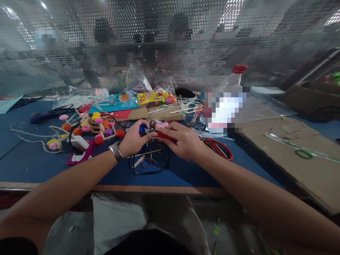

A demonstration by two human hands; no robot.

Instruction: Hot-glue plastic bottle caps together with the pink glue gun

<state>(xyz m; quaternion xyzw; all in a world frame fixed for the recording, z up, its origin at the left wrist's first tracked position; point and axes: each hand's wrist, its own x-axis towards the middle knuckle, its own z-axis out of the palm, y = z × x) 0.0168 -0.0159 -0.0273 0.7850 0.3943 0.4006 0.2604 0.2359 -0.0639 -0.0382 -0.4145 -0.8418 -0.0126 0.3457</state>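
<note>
My left hand (136, 140), with a metal watch at the wrist, is closed around a blue object (143, 129) above the middle of the blue table. Its lower part and exact kind are hidden by my fingers. Facing it closely, my right hand (183, 140) grips a red piece (166, 135), also largely covered. A small pink piece (161, 125) shows just beyond the fingertips. Below both hands, a black cord (148, 173) loops over the table around loose wooden sticks (139, 161) and a thin purple ring (146, 162).
Colourful pieces joined with sticks (99, 127) and a purple device with a white plug (81, 154) lie at left. Behind are a yellow packet (151, 98) and scattered sticks. Red cable (223, 156) and flat cardboard (292, 141) are at right, before a perforated metal screen (148, 53).
</note>
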